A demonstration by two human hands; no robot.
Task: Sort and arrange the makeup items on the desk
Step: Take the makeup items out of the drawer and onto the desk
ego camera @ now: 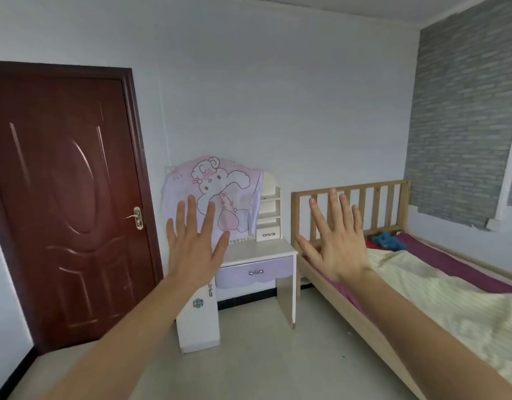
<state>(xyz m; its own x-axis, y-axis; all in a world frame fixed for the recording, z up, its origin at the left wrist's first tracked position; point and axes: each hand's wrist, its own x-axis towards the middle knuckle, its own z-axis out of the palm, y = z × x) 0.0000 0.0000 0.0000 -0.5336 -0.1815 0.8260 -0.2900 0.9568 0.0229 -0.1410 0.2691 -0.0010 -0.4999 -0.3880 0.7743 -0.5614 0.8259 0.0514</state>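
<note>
White laminate counter (pixel 257 251), flat glossy top, with a scalloped lilac drawer (pixel 254 274) and a bow-shaped metal pull. It stands against the far wall between door (pixel 67 197) and bed (pixel 350 310), well apart from both hands. Makeup items: cannot be made out on it from this distance.

Soft lilac cloth (pixel 217 197), printed with a long-eared cartoon rabbit, drapes over the arched back panel (pixel 268 179); its fringed hem hangs down to the top. Small white tiered shelf (pixel 269 209) just right of the cloth.

Left hand (pixel 191 249): raised, back toward camera, fingers straight and fanned, holding nothing; overlaps the cloth in view. Right hand (pixel 338 246): same pose, splayed, holding nothing, in front of the slatted pale-wood headboard (pixel 364 203).

Door dark red-brown, glossy, with a moulded oval panel and a brass lever (pixel 135 217). Bed carries a crinkled pale yellow-green blanket (pixel 451 298) over a maroon sheet (pixel 451 264). Grey brick-pattern wallpaper (pixel 456 140) on the right wall. Floor (pixel 263 356) pale, smooth.
</note>
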